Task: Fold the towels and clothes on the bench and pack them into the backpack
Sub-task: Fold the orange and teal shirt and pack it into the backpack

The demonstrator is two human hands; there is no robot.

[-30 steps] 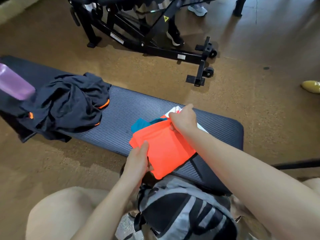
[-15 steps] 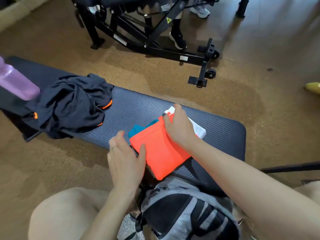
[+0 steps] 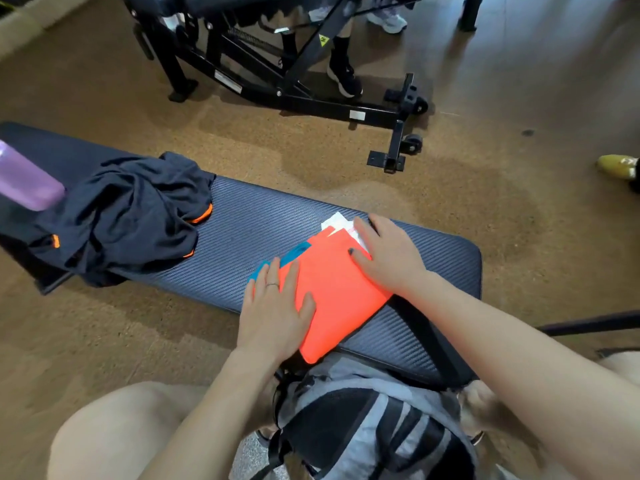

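A: Pressing flat — the orange cloth (image 3: 332,299) lies folded on the bench (image 3: 433,258), near edge overhanging toward the backpack (image 3: 363,420) below. Left hand (image 3: 277,317) and right hand (image 3: 388,258) both rest on it, fingers straight and spread.

B: And under it?

A: Teal cloth (image 3: 294,252) and white cloth (image 3: 337,221) peek out, stacked. Nothing looks packed yet, I'd judge — the dark clothes (image 3: 131,216) lie crumpled further left, unfolded.

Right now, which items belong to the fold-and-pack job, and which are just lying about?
Job:
orange cloth, under both flat hands: left hand, right hand
teal cloth
white cloth
dark garment
backpack
bench

Lying about:
purple bottle
black gym machine
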